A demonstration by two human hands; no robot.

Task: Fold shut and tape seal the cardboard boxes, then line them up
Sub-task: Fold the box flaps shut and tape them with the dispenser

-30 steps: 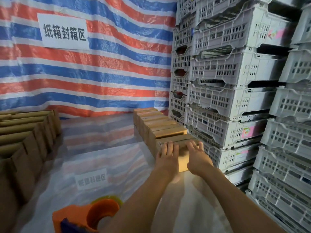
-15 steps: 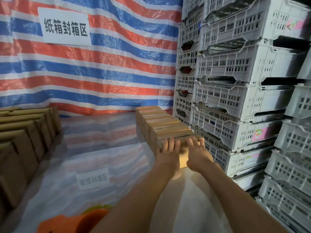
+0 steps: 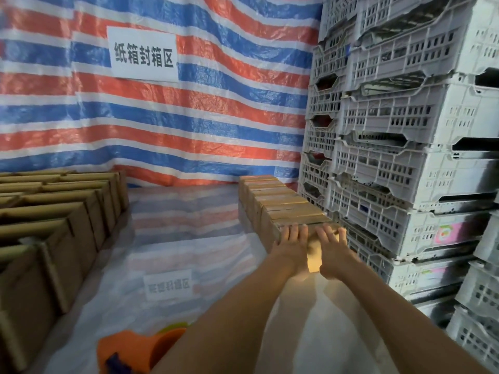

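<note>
Over the last second both hands have slid back along the nearest cardboard box (image 3: 313, 259), from lying well over its lid to resting at its near end. The box now sits tight against the row of sealed boxes (image 3: 272, 197) that runs from centre frame towards the striped tarpaulin wall (image 3: 189, 117). I judge this box to be sealed and just lined up, so this unit looks all but finished. The left hand (image 3: 293, 247) and right hand (image 3: 333, 251) lie side by side right of centre, fingers straight and slightly spread. Their fingertips reach over the box's top near edge and their palms are on its front face; they press rather than grip, and nothing is held. A strip of the box's lit front face shows between the two wrists, so the box is directly under and ahead of both palms. It stands just beside the stacked grey plastic crates (image 3: 405, 163) on the right. The unsealed cardboard boxes (image 3: 67, 211) wait in rows at the left edge, and the orange tape dispenser (image 3: 135, 352) lies on the floor sheet (image 3: 175, 238) at the bottom left, well apart from both hands.
</note>
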